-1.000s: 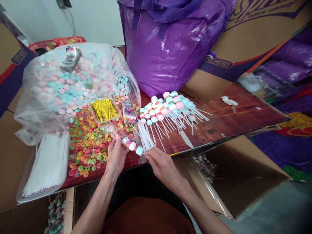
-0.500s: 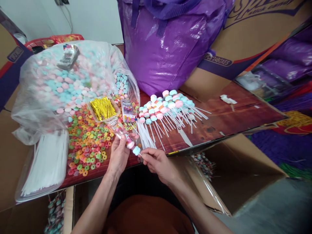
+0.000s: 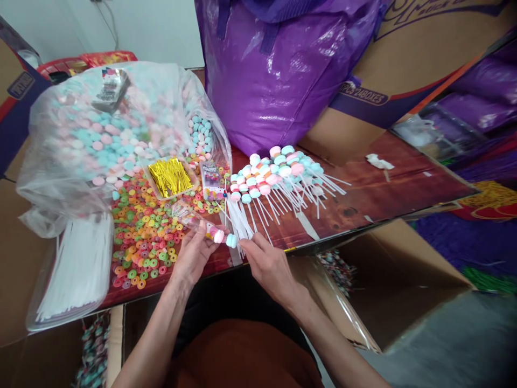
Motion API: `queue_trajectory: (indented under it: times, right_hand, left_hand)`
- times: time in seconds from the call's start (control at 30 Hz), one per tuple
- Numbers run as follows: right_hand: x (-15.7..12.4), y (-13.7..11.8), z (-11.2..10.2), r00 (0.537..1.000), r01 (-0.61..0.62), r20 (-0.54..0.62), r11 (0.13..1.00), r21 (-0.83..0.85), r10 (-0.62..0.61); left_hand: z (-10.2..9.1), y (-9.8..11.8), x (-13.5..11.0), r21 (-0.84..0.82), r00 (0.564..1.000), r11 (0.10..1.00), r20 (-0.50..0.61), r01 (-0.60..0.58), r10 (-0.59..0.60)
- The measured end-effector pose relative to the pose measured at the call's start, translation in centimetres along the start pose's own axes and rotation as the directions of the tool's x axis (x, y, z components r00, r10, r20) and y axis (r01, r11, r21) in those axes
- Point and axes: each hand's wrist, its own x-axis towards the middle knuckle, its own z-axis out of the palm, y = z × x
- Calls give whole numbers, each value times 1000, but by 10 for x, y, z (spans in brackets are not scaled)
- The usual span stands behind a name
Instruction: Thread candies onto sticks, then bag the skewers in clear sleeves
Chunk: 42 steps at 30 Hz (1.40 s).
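Between my hands is a marshmallow candy skewer (image 3: 230,240) with pink and pale blue pieces, partly inside a small clear printed bag (image 3: 189,218). My left hand (image 3: 196,252) is closed around the bag, thumb on top. With pinched fingers, my right hand (image 3: 265,261) grips the skewer's stick end, just right of the blue piece. Beyond my right hand lies a pile of finished marshmallow skewers (image 3: 262,178), their white sticks (image 3: 242,222) pointing toward me. Ring-shaped gummies (image 3: 147,242) are spread left of my left hand.
A tub of gold twist ties (image 3: 169,177) and a stack of printed bags (image 3: 212,180) stand ahead. A large clear bag of marshmallows (image 3: 109,134) and a tray of white sticks (image 3: 76,264) are left. A purple bag (image 3: 278,81) stands behind; an open carton (image 3: 396,280) is lower right.
The skewer and bag have swung from a downward slant to nearly level. My right hand has moved slightly right and up, still pinching the stick; my left hand keeps its hold.
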Motion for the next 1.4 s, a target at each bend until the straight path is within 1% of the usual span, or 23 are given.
queue_trajectory:
  times: [0.13, 0.2, 0.3, 0.4, 0.5, 0.57, 0.63, 0.7, 0.73, 0.8, 0.87, 0.9, 0.97, 1.03, 1.1, 1.17, 1.23, 1.33, 1.4]
  right_hand:
    - [2, 1, -7, 998, 5, 61, 999, -49, -2]
    - [3, -1, -8, 997, -13, 76, 997, -80, 19]
    - [2, -7, -5, 997, -55, 52, 991, -122, 62]
    - [0, -16, 4, 998, -68, -2, 993, -98, 68]
    - [-4, -25, 12, 998, -38, -52, 999, -25, 37]
    - [-5, -30, 15, 998, -27, -56, 995, 94, 33]
    - [-5, -31, 16, 995, -72, -39, 951, 300, 87]
    - [-5, -30, 14, 983, -160, 3, 846, 509, 184]
    - [-5, -28, 13, 972, -206, 32, 786, 583, 231]
    - [-5, -23, 10, 949, -284, 87, 696, 660, 304]
    - [-6, -19, 8, 929, -335, 123, 649, 683, 350]
    - [-6, -17, 8, 922, -348, 127, 640, 685, 366]
    - [-6, -17, 8, 922, -345, 111, 661, 666, 370]
    - [-6, -18, 10, 942, -295, 56, 736, 609, 332]
    - [-7, -19, 11, 969, -217, 8, 832, 511, 247]
    - [-8, -18, 11, 987, -145, 5, 896, 420, 158]
    - [-8, -15, 10, 993, -111, 17, 922, 370, 113]
    - [-8, -7, 5, 993, -112, 2, 930, 351, 118]
    - [-7, -2, 1, 994, -102, 5, 948, 302, 106]
  left_hand:
    - [-4, 4, 0, 19, 994, 994, 14, 104, -104]
    - [-5, 4, 0, 34, 992, 992, 25, 121, -122]
    - [-4, 1, -2, 51, 997, 996, 44, 67, -69]
    - [-2, -4, -4, 47, 998, 999, 53, 12, -14]
    - [-1, -6, -6, 31, 998, 999, 63, -8, 6]
    - [-2, -6, -6, 24, 997, 1000, 74, -13, 12]
    - [-3, -5, -7, 14, 996, 1000, 86, -9, 8]
    - [-3, -3, -7, -10, 995, 1000, 99, 12, -11]
    - [-3, -3, -7, -29, 994, 999, 103, 25, -22]
    - [-3, -3, -7, -62, 994, 997, 106, 43, -36]
    - [0, -5, -8, -79, 994, 996, 103, 47, -39]
    - [1, -7, -8, -82, 994, 996, 103, 42, -34]
    - [4, -10, -9, -82, 994, 996, 111, 25, -16]
    - [5, -12, -10, -78, 993, 997, 121, 14, -5]
    - [5, -12, -11, -66, 994, 997, 111, 28, -21]
    - [4, -8, -11, -43, 994, 997, 90, 60, -56]
    - [2, -3, -11, -18, 993, 995, 66, 99, -97]
    - [-1, 3, -10, -3, 990, 990, 14, 143, -143]
    - [-2, 4, -9, 8, 988, 988, -20, 152, -152]
